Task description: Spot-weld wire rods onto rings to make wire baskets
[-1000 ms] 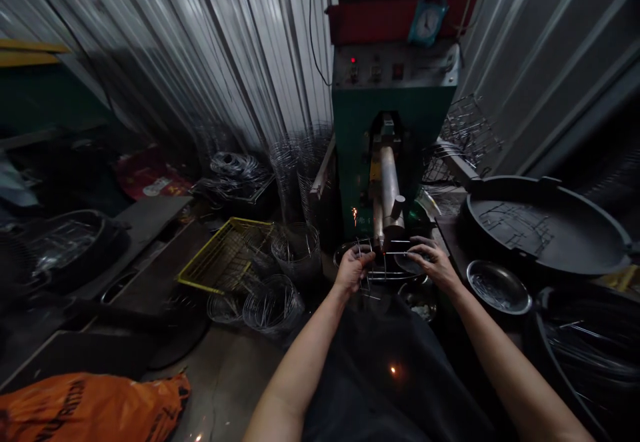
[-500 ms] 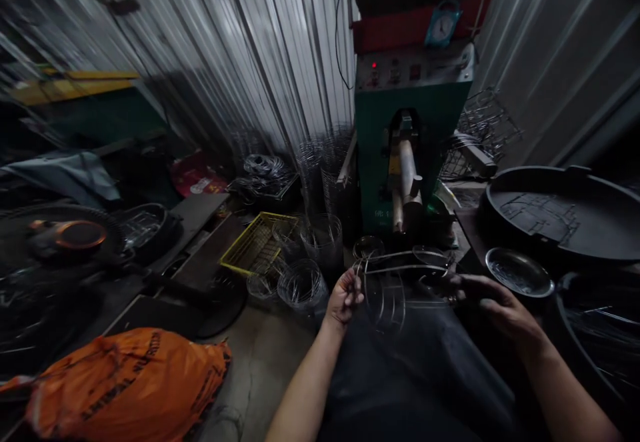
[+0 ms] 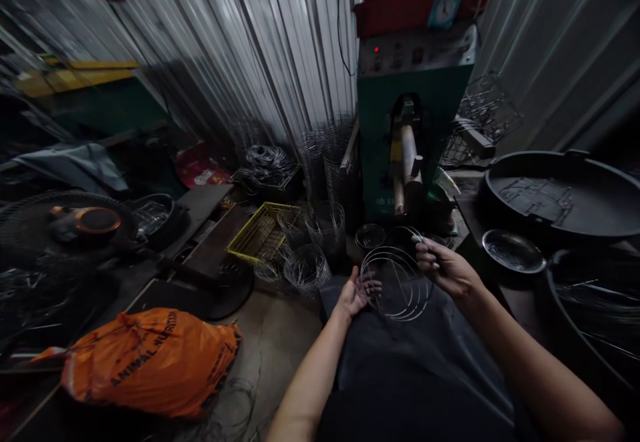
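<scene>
A round wire frame of several thin rings (image 3: 395, 317) stands tilted above my lap, between my hands. My left hand (image 3: 356, 292) is open, fingers stretched out and apart, at the frame's left edge; the rings pass by its thumb and fingers. At the frame's upper right, my right hand (image 3: 445, 267) is closed, its fingertips pinching a thin curved wire (image 3: 407, 229). Whether this wire is joined to the frame I cannot tell. Behind the hands are a small round dish (image 3: 371, 236) and the green machine (image 3: 375, 142) with its metal arms (image 3: 409, 149).
Wire cylinders (image 3: 306, 267) and a yellow basket (image 3: 255, 232) stand left of centre. An orange sack (image 3: 155, 362) lies at the lower left, near a fan (image 3: 85, 225). On the right are a large black pan (image 3: 590, 215), a shallow metal dish (image 3: 514, 252) and a dark tub (image 3: 565, 295) with wires.
My left hand has loosened from a pinch to spread fingers. My right hand has moved left and up, and the ringed wire frame has turned so its rings face me.
</scene>
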The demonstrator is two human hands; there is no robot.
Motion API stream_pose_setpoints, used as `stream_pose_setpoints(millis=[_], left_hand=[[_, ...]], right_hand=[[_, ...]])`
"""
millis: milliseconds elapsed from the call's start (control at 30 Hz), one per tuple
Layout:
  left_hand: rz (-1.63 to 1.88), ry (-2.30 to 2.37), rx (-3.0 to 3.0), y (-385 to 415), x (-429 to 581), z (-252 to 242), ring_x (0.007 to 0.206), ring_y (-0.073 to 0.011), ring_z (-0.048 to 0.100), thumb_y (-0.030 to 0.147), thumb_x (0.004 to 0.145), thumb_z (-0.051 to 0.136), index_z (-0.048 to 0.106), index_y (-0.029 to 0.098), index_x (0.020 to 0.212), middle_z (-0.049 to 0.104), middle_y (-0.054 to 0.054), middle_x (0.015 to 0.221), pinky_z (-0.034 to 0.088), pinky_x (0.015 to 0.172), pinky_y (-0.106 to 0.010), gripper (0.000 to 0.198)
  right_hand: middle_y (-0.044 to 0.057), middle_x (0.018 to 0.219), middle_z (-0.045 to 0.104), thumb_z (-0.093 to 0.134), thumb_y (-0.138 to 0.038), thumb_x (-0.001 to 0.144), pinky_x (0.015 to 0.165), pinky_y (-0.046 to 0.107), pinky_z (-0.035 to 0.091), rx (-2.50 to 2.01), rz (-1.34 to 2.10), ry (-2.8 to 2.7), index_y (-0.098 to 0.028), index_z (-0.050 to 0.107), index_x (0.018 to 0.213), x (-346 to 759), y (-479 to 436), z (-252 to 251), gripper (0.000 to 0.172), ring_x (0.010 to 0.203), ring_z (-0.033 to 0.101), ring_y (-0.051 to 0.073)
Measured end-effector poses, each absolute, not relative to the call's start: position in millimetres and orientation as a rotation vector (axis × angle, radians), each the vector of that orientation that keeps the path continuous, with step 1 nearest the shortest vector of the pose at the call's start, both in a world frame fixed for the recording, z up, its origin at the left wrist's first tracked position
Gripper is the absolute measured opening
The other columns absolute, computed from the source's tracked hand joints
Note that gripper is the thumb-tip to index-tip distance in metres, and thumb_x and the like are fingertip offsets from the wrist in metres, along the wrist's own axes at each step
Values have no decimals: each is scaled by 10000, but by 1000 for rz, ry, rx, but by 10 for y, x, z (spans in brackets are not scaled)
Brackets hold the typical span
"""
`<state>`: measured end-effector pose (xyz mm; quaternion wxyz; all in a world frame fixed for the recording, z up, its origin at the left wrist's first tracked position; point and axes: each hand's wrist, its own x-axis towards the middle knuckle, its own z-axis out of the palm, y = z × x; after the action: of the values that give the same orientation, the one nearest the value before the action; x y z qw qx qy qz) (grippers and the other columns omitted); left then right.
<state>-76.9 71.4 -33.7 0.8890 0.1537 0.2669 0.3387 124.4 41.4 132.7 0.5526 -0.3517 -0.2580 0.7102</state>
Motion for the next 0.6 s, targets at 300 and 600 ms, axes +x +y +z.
stream_pose_setpoints(millis=[300, 600], left_hand=[[796, 476, 535, 229, -626, -257, 842, -207, 603, 173, 609, 694, 244, 284, 1267, 587, -87, 1003, 443, 739, -375, 805], [899, 695, 453, 260, -595, -226, 644, -122, 607, 226, 629, 690, 379, 193, 1168, 642, -46, 839, 449, 597, -229, 624]], right_hand=[[-6, 625, 487, 557, -199, 737, 430, 173, 442, -858, 1543, -435, -186, 552, 694, 1383, 720, 1385, 45, 531, 464, 75], [-27, 612, 536, 699, -285, 600, 536, 224, 451, -1172, 1450, -754, -181, 601, 765, 1322, 432, 988, 218, 539, 501, 77]])
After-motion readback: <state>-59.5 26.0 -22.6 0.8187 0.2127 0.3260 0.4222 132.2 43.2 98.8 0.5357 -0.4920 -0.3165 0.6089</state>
